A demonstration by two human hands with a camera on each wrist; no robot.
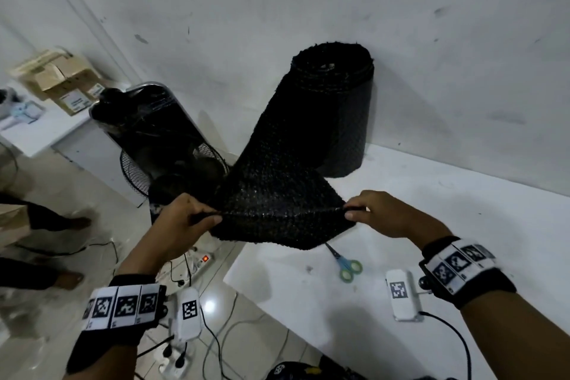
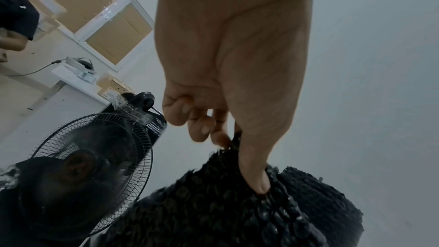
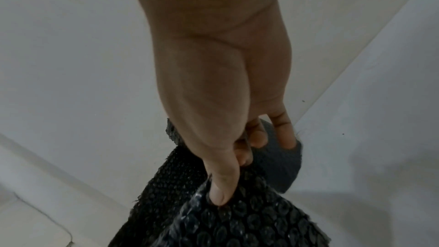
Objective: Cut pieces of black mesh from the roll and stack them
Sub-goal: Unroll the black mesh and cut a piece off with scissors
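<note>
While scissors lie untouched on the bench, both hands pinch folded mesh drawn from the roll; no cut pieces visible.

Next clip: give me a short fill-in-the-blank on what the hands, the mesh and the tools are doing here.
1. Both the left hand and the right hand pinch the folded edge of the black ____.
2. The scissors lie on the white ____, held by neither hand.
3. The mesh roll stands upright against the ____.
4. Left of the roll, off the table, stands a black ____.

Missing words: mesh; table; wall; fan
</note>
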